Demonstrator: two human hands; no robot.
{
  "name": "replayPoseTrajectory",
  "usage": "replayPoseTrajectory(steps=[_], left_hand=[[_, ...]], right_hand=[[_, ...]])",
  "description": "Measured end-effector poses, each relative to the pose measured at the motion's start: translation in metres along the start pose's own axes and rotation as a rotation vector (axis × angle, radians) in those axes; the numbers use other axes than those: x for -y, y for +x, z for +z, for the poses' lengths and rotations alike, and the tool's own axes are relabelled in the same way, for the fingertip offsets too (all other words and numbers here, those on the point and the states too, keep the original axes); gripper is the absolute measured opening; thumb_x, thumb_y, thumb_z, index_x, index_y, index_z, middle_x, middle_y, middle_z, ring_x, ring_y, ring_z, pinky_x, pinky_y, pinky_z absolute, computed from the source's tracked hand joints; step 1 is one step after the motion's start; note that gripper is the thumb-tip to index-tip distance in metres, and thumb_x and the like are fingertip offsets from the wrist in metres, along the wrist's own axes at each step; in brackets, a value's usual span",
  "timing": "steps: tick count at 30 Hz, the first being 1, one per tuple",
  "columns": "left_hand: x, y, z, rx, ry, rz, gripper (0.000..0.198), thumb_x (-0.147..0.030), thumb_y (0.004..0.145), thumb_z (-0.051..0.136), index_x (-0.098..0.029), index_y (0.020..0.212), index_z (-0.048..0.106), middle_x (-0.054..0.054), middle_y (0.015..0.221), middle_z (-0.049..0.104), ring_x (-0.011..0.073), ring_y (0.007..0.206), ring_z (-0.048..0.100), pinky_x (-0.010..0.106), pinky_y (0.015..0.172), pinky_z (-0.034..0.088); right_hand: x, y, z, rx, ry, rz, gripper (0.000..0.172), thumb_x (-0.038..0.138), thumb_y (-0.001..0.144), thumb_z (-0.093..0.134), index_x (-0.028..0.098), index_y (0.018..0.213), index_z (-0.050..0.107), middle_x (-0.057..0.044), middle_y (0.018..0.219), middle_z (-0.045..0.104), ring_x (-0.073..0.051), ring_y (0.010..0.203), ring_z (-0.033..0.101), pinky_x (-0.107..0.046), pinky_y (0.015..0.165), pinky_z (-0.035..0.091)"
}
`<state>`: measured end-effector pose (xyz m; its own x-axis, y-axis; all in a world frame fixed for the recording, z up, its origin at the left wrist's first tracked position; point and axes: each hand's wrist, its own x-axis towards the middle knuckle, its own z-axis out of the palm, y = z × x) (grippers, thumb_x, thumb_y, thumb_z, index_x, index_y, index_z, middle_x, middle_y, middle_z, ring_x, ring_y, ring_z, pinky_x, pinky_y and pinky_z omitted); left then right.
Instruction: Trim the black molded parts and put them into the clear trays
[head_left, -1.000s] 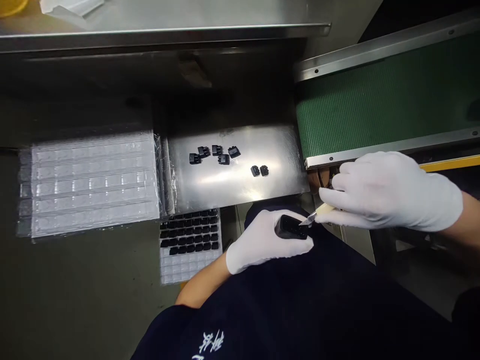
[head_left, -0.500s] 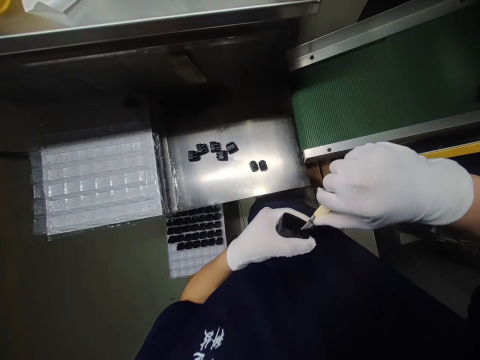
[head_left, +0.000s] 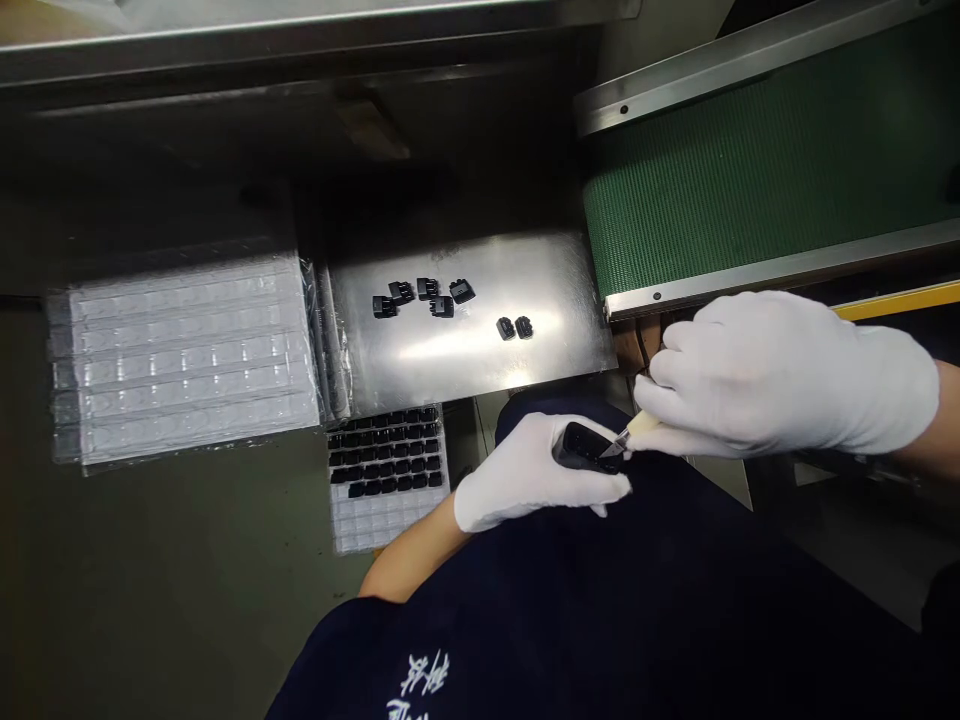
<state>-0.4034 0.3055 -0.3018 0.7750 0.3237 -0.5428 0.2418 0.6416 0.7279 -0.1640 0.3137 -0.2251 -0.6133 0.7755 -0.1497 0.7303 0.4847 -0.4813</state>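
Observation:
In a white glove, my left hand [head_left: 525,475] grips a black plastic part [head_left: 581,447] with a smooth, hollow-looking face, held above my lap. My gloved right hand [head_left: 742,375] is closed around the pale handle of a utility knife [head_left: 628,436]. Its blade rests at the right edge of the black part, against or just over it; exact contact cannot be made out. Beyond the hands, several small black plastic pieces [head_left: 442,306] lie on the metal table [head_left: 450,370], and two more pieces [head_left: 514,328] sit side by side nearer me.
Stacked clear plastic trays [head_left: 187,360] stand at the left. A lower tray [head_left: 382,525] holds rows of black pieces below the table edge. At the right runs a green conveyor belt [head_left: 750,170] with metal rails. A metal shelf edge [head_left: 337,35] crosses the top.
The knife blade has shifted very slightly along the edge of the black part. Both hands keep their grip, and the view has moved a little.

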Motion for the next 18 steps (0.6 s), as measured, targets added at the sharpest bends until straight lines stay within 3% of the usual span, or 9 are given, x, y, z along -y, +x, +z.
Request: replayPoseTrajectory(steps=[5, 8, 11, 14, 18], left_hand=[[0.002, -0.001, -0.001, 0.015, -0.042, -0.016, 0.034, -0.024, 0.072, 0.091, -0.012, 0.101, 0.079, 0.009, 0.09, 0.08, 0.0192, 0.07, 0.077, 0.031, 0.069, 0.066], [0.004, -0.003, -0.002, 0.013, -0.059, 0.003, 0.034, -0.026, 0.073, 0.092, -0.012, 0.101, 0.079, 0.01, 0.092, 0.08, 0.0188, 0.071, 0.077, 0.03, 0.069, 0.066], [0.007, -0.004, -0.003, 0.01, -0.046, 0.015, 0.036, -0.028, 0.074, 0.091, -0.012, 0.104, 0.079, 0.01, 0.092, 0.08, 0.0183, 0.07, 0.076, 0.031, 0.07, 0.066], [0.008, -0.005, -0.002, -0.02, 0.016, 0.033, 0.034, -0.029, 0.077, 0.089, -0.014, 0.105, 0.078, 0.007, 0.091, 0.08, 0.0198, 0.074, 0.077, 0.032, 0.072, 0.066], [0.007, -0.005, -0.001, -0.08, 0.179, 0.091, 0.022, -0.029, 0.08, 0.085, -0.018, 0.097, 0.079, 0.002, 0.083, 0.078, 0.0189, 0.075, 0.074, 0.029, 0.071, 0.062]], right_hand=[[0.002, -0.005, -0.002, -0.053, -0.076, 0.012, 0.058, 0.065, 0.092, 0.063, 0.023, 0.055, 0.047, 0.002, 0.049, 0.035, -0.015, 0.056, 0.049, -0.031, 0.051, 0.035], [0.001, -0.01, -0.006, -0.123, -0.184, 0.029, 0.061, 0.067, 0.092, 0.063, 0.022, 0.055, 0.046, 0.001, 0.047, 0.034, -0.014, 0.052, 0.046, -0.032, 0.049, 0.027], [0.002, -0.011, -0.004, -0.184, -0.224, 0.058, 0.053, 0.063, 0.096, 0.061, 0.023, 0.061, 0.057, 0.0, 0.05, 0.044, -0.014, 0.055, 0.05, -0.031, 0.05, 0.023], [0.006, -0.007, 0.01, -0.212, -0.147, 0.086, 0.038, 0.062, 0.094, 0.064, 0.026, 0.088, 0.072, 0.0, 0.063, 0.06, -0.016, 0.06, 0.056, -0.029, 0.051, 0.026], [0.015, 0.006, 0.041, -0.147, 0.033, 0.122, 0.051, 0.065, 0.087, 0.071, 0.026, 0.12, 0.07, 0.0, 0.075, 0.069, -0.018, 0.062, 0.062, -0.027, 0.053, 0.035]])
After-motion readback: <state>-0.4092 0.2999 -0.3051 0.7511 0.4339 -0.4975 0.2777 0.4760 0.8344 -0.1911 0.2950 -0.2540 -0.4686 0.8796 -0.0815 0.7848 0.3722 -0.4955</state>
